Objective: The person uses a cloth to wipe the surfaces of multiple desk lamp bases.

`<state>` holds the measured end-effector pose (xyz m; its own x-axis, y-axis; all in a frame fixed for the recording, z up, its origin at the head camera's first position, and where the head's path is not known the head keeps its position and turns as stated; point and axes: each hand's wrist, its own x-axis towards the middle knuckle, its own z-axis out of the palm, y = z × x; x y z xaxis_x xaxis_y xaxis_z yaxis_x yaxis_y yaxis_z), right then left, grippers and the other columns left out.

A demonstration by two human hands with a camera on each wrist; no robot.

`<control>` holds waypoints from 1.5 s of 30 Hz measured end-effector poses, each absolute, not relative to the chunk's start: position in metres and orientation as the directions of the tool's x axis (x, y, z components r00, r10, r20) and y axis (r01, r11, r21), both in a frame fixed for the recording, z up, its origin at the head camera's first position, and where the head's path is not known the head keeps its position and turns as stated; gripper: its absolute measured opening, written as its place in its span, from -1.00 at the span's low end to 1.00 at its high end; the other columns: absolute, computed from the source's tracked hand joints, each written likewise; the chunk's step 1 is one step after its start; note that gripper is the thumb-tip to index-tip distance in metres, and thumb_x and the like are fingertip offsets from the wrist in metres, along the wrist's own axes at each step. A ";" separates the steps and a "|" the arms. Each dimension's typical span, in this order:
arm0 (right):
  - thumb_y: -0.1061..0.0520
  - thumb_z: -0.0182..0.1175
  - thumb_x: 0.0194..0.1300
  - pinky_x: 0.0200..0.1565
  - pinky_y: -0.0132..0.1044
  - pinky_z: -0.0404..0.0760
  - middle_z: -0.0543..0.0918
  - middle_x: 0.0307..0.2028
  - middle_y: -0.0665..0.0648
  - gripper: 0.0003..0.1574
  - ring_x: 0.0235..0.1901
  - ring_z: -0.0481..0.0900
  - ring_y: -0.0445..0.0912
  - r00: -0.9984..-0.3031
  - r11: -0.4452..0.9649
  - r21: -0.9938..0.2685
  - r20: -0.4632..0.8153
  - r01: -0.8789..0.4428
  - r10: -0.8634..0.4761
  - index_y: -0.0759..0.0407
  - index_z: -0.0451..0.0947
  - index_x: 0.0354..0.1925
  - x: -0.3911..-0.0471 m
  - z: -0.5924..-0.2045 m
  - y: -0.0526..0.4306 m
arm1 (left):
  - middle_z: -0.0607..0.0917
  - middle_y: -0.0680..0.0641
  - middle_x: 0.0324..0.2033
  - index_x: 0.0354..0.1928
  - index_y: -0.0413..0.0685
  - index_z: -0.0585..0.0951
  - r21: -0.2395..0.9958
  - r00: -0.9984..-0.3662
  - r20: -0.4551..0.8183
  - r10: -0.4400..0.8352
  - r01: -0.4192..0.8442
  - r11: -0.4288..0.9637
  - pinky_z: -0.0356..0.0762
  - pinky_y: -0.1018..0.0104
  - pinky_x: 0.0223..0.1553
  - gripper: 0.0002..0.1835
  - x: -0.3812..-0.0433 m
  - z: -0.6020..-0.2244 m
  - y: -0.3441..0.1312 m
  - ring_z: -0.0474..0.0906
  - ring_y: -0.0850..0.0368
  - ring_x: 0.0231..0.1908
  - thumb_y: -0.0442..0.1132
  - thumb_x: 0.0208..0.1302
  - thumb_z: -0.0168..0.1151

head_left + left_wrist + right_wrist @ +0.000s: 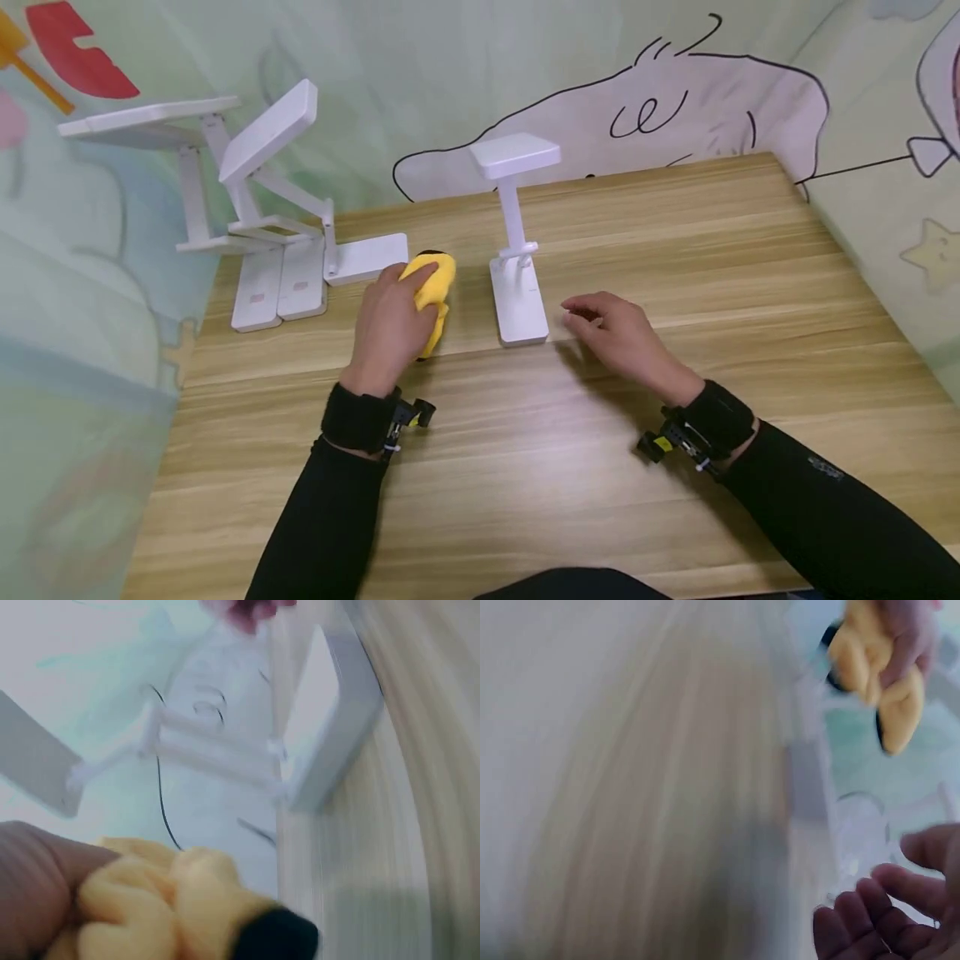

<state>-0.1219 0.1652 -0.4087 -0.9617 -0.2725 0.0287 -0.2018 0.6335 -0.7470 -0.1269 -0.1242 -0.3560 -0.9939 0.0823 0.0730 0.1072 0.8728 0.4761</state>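
Note:
My left hand [390,325] grips a bunched yellow cloth [435,283] with black edging, held left of a white desk lamp [520,300]. Folds of the yellow cloth [165,900] bulge from between the fingers in the left wrist view. The lamp stands upright on its flat base, its head raised above a jointed arm. To the right of the base is my right hand [626,337], its fingers loosely bent and holding nothing. That same right hand [892,915] shows in the right wrist view, palm partly visible, apart from the lamp.
Several more white desk lamps [302,279] stand close together at the table's left rear, their heads and arms overlapping. A printed curtain [360,67] hangs behind the wooden table [480,467]. The table's right edge slants away beyond my right hand.

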 end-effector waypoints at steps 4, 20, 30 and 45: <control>-0.08 0.24 0.30 -0.13 0.00 0.56 0.58 -0.05 0.28 -0.28 -0.14 0.54 0.06 -0.903 0.719 -0.591 0.039 -0.366 -0.428 0.25 0.38 0.30 -0.132 -0.418 0.160 | 0.43 -0.26 0.24 0.24 0.03 0.54 0.358 -0.971 0.097 0.220 0.240 0.902 0.41 -0.01 -0.01 -0.46 -0.126 -0.362 -0.110 0.41 -0.23 0.03 -0.26 0.16 0.25; -0.10 0.32 0.22 -0.15 -0.04 0.57 0.61 -0.13 0.18 -0.22 -0.14 0.51 0.04 -0.789 0.714 -0.349 0.153 -0.606 -0.595 0.19 0.40 0.30 -0.139 -0.425 0.145 | 0.55 0.05 0.23 0.21 0.19 0.56 0.030 -0.892 0.007 0.453 0.453 0.891 0.58 0.09 -0.46 -0.58 -0.163 -0.385 -0.054 0.45 -0.11 -0.23 -0.15 0.32 0.06; -0.13 0.29 0.24 -0.17 -0.04 0.58 0.63 -0.07 0.18 -0.20 -0.14 0.51 0.06 -0.812 0.747 -0.333 0.122 -0.576 -0.571 0.14 0.35 0.35 -0.138 -0.424 0.146 | 0.67 -0.02 -0.29 0.02 0.05 0.64 0.104 -0.934 -0.021 0.356 0.353 0.930 0.52 0.09 -0.45 -0.69 -0.156 -0.386 -0.065 0.50 -0.08 -0.38 -0.23 0.27 0.06; -0.13 0.28 0.25 -0.14 -0.03 0.55 0.63 -0.09 0.18 -0.25 -0.13 0.50 0.05 -0.810 0.729 -0.374 0.127 -0.574 -0.573 0.16 0.41 0.30 -0.141 -0.428 0.148 | 0.58 -0.06 0.18 0.30 0.22 0.47 0.100 -0.899 0.024 0.438 0.438 0.893 0.59 0.07 -0.47 -0.46 -0.146 -0.372 -0.061 0.47 -0.14 -0.21 -0.23 0.25 0.17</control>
<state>-0.1410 0.1476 -0.4277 -0.8099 -0.5727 0.1266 -0.5737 0.7287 -0.3740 -0.1460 -0.0613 -0.3723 -0.8986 0.4381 0.0236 0.4382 0.8933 0.1000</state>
